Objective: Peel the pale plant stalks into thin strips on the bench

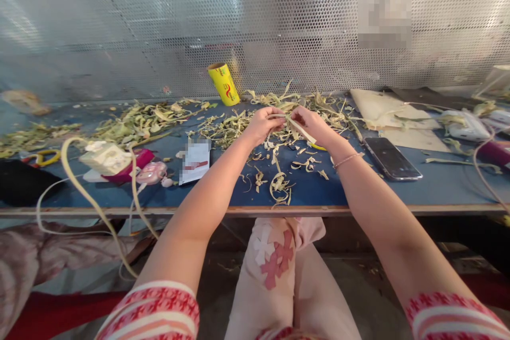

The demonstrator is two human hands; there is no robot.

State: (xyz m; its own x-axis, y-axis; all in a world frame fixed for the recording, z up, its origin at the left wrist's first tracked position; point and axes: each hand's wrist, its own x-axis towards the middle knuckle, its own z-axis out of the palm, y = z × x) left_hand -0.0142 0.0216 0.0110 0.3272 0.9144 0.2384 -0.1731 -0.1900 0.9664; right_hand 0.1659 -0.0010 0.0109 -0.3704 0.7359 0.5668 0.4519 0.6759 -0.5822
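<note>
Hands meet over the blue workbench (311, 191) in our head view: our left hand (263, 125) and right hand (314, 123) are both closed in a pinch on one pale leaf strip (299, 128), which runs from between the left fingertips (279, 120) across and down past the right ones. Beyond the fingers lies a heap of leaf scraps (319, 102); below them, nearer us, curled leaf trimmings (279, 185) dot the bench. Off to the right of the right hand lies a dark phone (391, 158), and past the left fingers, further back, a yellow roll (224, 84) leans near the perforated metal screen (159, 21).

We judge the strip is being split or folded, and it would go best with both pinches kept close together, the strip taut between them, and any pull kept along the grain so it does not tear crooked.

Fingertips hide the strip's end and whatever fold or split sits between them. We cannot tell whether a tool is in the right hand; something yellow shows under it. Two patches are blurred out.
</note>
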